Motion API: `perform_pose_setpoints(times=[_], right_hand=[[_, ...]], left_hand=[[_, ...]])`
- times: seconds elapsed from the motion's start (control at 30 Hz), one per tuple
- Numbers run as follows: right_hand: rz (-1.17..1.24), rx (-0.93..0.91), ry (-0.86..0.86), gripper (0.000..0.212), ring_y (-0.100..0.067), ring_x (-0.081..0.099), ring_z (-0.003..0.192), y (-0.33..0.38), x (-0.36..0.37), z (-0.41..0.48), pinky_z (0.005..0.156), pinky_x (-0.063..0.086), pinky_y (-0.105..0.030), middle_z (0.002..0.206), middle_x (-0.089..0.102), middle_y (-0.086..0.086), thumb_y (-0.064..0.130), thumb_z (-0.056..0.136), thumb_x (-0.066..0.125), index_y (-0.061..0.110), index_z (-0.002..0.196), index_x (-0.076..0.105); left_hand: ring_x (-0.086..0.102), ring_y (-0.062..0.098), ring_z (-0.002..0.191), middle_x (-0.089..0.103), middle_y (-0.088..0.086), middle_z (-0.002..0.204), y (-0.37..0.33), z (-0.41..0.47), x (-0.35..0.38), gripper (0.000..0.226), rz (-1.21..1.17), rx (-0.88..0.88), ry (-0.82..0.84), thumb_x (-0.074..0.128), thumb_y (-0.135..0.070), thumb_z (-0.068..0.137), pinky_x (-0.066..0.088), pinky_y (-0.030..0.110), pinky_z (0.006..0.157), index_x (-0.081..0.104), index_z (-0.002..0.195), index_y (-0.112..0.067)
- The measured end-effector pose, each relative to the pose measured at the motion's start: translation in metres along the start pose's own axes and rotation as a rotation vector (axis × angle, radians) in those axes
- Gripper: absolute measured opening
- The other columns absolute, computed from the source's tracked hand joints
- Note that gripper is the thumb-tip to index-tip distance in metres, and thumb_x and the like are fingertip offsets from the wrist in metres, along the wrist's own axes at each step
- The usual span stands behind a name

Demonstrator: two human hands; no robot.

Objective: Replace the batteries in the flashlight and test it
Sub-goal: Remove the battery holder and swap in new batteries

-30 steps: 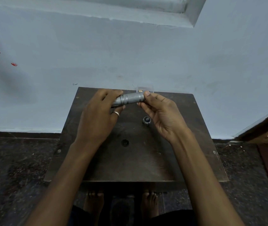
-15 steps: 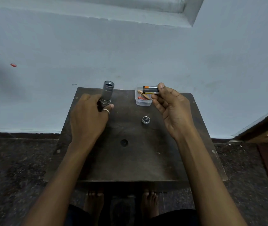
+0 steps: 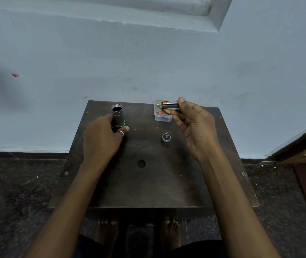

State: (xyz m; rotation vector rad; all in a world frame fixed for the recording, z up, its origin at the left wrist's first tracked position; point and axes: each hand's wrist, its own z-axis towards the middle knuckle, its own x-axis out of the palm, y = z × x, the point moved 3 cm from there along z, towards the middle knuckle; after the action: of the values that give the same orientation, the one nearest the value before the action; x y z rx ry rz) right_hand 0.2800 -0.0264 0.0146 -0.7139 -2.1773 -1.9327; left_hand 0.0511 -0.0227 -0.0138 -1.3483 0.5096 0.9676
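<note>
So far I have the grey metal flashlight tube [image 3: 118, 116] open, upright in my clenched left hand [image 3: 102, 135]; its round cap [image 3: 166, 137] lies off. Right hand [image 3: 195, 125] pinches black-and-orange batteries [image 3: 169, 105], probably spent, above the clear tub [image 3: 162, 118]; refilling and testing remain.
</note>
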Motion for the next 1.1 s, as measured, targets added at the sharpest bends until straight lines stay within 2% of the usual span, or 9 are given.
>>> perform_pose_setpoints(times=[0.17,0.3,0.43,0.53,0.6,0.7,0.8,0.93,1.1], right_hand=[[-0.036,-0.011,0.022,0.014,-0.017,0.069,0.085,0.0,0.002,-0.002,0.08,0.059,-0.023,0.091,0.077,-0.008,0.018,0.094,0.069,0.007,0.089,0.074],[-0.095,-0.01,0.03,0.014,-0.015,0.068,0.082,-0.001,0.0,-0.001,0.08,0.06,-0.024,0.092,0.077,-0.008,0.02,0.093,0.07,0.008,0.088,0.075],[-0.167,0.003,0.043,0.017,-0.014,0.068,0.082,-0.004,0.0,-0.001,0.074,0.058,-0.023,0.094,0.075,-0.01,0.023,0.093,0.071,0.007,0.093,0.075],[-0.195,0.015,0.062,0.015,-0.011,0.069,0.078,-0.005,0.001,0.0,0.074,0.058,-0.024,0.089,0.074,-0.007,0.023,0.093,0.071,0.008,0.092,0.074],[-0.203,0.021,0.082,0.012,-0.012,0.07,0.077,-0.006,0.003,0.0,0.073,0.058,-0.024,0.088,0.074,-0.007,0.02,0.092,0.071,0.009,0.093,0.074],[-0.209,0.023,0.124,0.02,-0.015,0.07,0.08,-0.009,0.005,0.001,0.072,0.058,-0.024,0.093,0.074,-0.011,0.017,0.092,0.072,0.003,0.106,0.07],[-0.247,0.016,0.155,0.023,-0.018,0.066,0.084,-0.012,0.006,0.001,0.072,0.057,-0.024,0.094,0.071,-0.015,0.014,0.092,0.071,-0.001,0.108,0.067],[-0.292,-0.032,0.198,0.019,-0.016,0.066,0.084,-0.015,0.008,0.002,0.072,0.056,-0.022,0.093,0.072,-0.016,0.009,0.093,0.069,-0.004,0.107,0.068],[-0.463,-0.198,0.189,0.018,-0.016,0.072,0.09,-0.014,0.013,0.0,0.079,0.059,-0.026,0.108,0.074,-0.017,0.007,0.092,0.07,0.002,0.109,0.072]], left_hand=[[0.064,0.031,0.097,0.069,0.006,0.102,0.002,0.0,0.0,0.039,0.022,-0.033,0.008,0.076,-0.047,0.079,0.049,0.04,0.078,0.065,0.102,-0.017],[0.062,0.034,0.096,0.065,0.007,0.099,0.0,-0.011,-0.004,0.044,0.137,-0.142,0.009,0.075,-0.056,0.077,0.038,0.035,0.07,0.06,0.091,-0.017],[0.065,0.026,0.089,0.07,-0.004,0.084,-0.005,-0.019,-0.002,0.032,0.127,-0.142,0.128,0.07,-0.059,0.079,0.048,0.033,0.073,0.067,0.078,-0.027],[0.065,0.013,0.082,0.07,-0.01,0.078,-0.012,-0.019,0.001,0.023,-0.063,-0.132,0.263,0.068,-0.05,0.086,0.051,0.031,0.075,0.069,0.079,-0.028],[0.067,0.007,0.074,0.072,-0.006,0.08,-0.02,-0.019,0.003,0.015,-0.327,-0.173,0.346,0.065,-0.037,0.093,0.056,0.029,0.071,0.071,0.085,-0.026],[0.068,0.007,0.07,0.072,0.005,0.089,-0.038,-0.021,0.005,0.025,-0.754,-0.319,0.458,0.052,-0.029,0.102,0.055,0.018,0.059,0.071,0.098,-0.013],[0.073,0.012,0.077,0.076,0.007,0.091,-0.052,-0.022,0.006,0.034,-1.024,-0.423,0.589,0.044,-0.035,0.105,0.058,0.021,0.063,0.069,0.1,-0.012],[0.074,0.012,0.075,0.077,0.009,0.086,-0.056,-0.024,0.007,0.033,-1.117,-0.436,0.673,0.047,-0.031,0.104,0.057,0.02,0.061,0.07,0.098,-0.009],[0.075,0.013,0.08,0.077,0.013,0.091,-0.055,-0.026,0.009,0.027,-1.192,-0.45,0.678,0.055,-0.022,0.1,0.058,0.02,0.067,0.07,0.106,-0.001]])
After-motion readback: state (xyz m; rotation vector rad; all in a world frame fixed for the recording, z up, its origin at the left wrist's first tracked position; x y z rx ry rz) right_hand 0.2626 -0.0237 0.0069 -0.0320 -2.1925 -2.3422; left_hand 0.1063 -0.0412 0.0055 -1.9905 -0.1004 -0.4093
